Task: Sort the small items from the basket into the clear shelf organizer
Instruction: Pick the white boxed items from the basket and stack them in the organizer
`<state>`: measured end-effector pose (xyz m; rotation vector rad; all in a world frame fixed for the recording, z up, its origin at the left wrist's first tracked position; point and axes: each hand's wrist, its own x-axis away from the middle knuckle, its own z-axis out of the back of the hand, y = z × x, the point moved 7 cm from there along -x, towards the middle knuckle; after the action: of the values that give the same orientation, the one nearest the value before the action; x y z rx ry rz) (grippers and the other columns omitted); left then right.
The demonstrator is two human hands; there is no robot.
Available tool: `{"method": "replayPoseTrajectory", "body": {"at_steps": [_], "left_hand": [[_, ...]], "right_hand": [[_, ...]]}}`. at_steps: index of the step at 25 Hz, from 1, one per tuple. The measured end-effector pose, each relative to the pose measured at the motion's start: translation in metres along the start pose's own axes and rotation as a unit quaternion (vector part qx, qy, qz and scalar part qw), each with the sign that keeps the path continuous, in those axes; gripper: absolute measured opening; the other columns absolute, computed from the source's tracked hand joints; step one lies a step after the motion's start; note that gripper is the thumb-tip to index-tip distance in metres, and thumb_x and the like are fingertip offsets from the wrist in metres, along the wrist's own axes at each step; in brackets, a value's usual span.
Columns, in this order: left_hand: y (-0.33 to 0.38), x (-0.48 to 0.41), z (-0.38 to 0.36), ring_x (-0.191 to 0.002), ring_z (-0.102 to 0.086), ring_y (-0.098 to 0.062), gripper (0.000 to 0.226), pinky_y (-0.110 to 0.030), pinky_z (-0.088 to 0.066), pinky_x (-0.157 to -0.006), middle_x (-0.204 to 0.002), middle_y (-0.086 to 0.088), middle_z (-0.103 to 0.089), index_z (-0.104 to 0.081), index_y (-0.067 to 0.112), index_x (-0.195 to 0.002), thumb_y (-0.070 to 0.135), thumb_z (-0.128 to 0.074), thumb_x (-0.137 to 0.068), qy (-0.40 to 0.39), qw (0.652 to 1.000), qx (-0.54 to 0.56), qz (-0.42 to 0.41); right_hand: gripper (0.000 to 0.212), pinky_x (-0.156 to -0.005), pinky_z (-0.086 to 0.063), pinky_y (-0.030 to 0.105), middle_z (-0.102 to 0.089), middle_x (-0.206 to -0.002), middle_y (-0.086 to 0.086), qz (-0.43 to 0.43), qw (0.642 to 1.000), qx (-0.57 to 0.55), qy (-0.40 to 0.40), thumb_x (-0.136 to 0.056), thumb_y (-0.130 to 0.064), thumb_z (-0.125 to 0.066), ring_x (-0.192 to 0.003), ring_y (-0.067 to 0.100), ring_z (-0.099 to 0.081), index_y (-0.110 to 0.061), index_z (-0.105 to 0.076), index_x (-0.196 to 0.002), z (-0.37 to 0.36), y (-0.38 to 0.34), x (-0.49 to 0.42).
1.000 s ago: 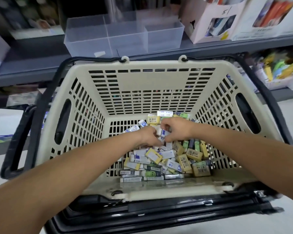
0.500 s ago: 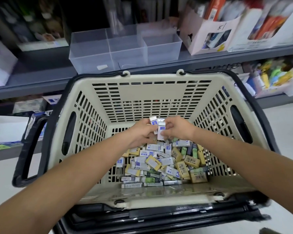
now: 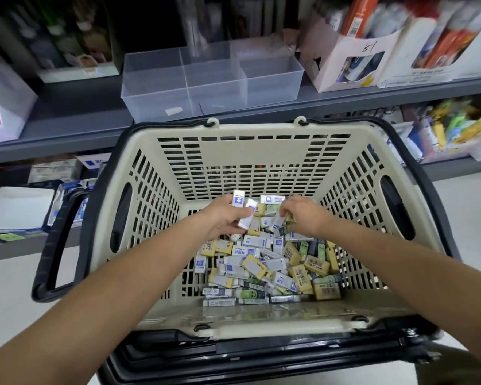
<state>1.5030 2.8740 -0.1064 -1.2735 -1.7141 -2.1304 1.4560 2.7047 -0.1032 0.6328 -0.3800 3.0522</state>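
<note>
Head view: the organizer point(image 3: 214, 79) sits on the shelf point(image 3: 75, 120) at upper centre of the frame, straight up-frame from both hands and just beyond the far rim of the basket point(image 3: 233, 127). Its long axis runs left to right, with 3 compartments along the front; no items show in them. The left hand point(image 3: 225, 218) has its fingers curled round 2 white-and-blue boxes point(image 3: 238, 197), held above the pile point(image 3: 261, 262) at the basket's far end. The right hand point(image 3: 303, 218) pinches 1 white box point(image 3: 278, 222) low against the pile. Both forearms reach in from the lower corners and converge mid-frame. The left hand lies below the middle compartment, the right below the right end, so the left looks nearer and readier to lift over the rim.
</note>
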Motion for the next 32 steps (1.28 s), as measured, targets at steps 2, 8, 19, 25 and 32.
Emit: {"method": "replayPoseTrajectory", "body": {"at_steps": [2, 8, 19, 25, 32], "left_hand": [[-0.001, 0.001, 0.008, -0.081, -0.066, -0.018, 0.018, -0.029, -0.055, -0.061, -0.095, -0.005, -0.066, -0.054, 0.017, -0.094, 0.008, -0.066, -0.084, 0.018, 1.000, 0.010, 0.003], [-0.001, 0.008, 0.007, -0.084, -0.066, -0.020, 0.026, -0.029, -0.056, -0.060, -0.098, -0.007, -0.066, -0.055, 0.012, -0.106, 0.010, -0.068, -0.084, 0.027, 0.998, 0.053, 0.009], [-0.006, 0.029, 0.002, -0.106, -0.058, -0.028, 0.050, -0.035, -0.056, -0.063, -0.123, -0.011, -0.057, -0.044, 0.008, -0.129, 0.001, -0.065, -0.084, 0.069, 0.986, 0.151, 0.029], [0.005, 0.033, 0.002, -0.112, -0.057, -0.033, 0.045, -0.043, -0.052, -0.087, -0.127, -0.019, -0.053, -0.043, 0.004, -0.126, -0.004, -0.060, -0.085, 0.059, 0.983, 0.176, 0.004], [0.013, 0.027, 0.016, -0.088, -0.063, -0.023, 0.027, -0.032, -0.055, -0.067, -0.102, -0.013, -0.064, -0.053, 0.004, -0.111, -0.005, -0.058, -0.086, 0.020, 0.979, 0.197, -0.052]], "right_hand": [[0.043, -0.085, -0.047, 0.034, -0.049, -0.122, 0.004, -0.003, 1.000, 0.012, 0.018, -0.082, -0.016, -0.065, -0.108, 0.022, -0.051, -0.023, -0.045, -0.119, -0.002, -0.002, -0.001], [0.039, -0.077, -0.043, 0.031, -0.046, -0.120, 0.005, -0.043, 0.999, 0.019, -0.017, -0.082, -0.022, -0.067, -0.102, 0.021, -0.052, -0.019, -0.050, -0.117, 0.001, 0.000, -0.014], [0.012, -0.060, -0.048, 0.021, -0.063, -0.075, -0.001, -0.105, 0.948, -0.294, 0.057, -0.085, -0.024, -0.067, -0.066, 0.010, -0.058, -0.014, -0.062, -0.081, 0.038, -0.015, 0.002], [0.009, -0.069, -0.056, 0.024, -0.069, -0.084, 0.010, -0.146, 0.878, -0.453, 0.050, -0.086, -0.013, -0.065, -0.069, 0.012, -0.066, -0.008, -0.057, -0.088, 0.044, -0.037, 0.020], [0.024, -0.066, -0.054, 0.024, -0.066, -0.081, 0.010, -0.120, 0.875, -0.468, 0.040, -0.078, -0.008, -0.072, -0.068, 0.013, -0.065, -0.012, -0.049, -0.082, 0.033, -0.067, 0.017]]}}
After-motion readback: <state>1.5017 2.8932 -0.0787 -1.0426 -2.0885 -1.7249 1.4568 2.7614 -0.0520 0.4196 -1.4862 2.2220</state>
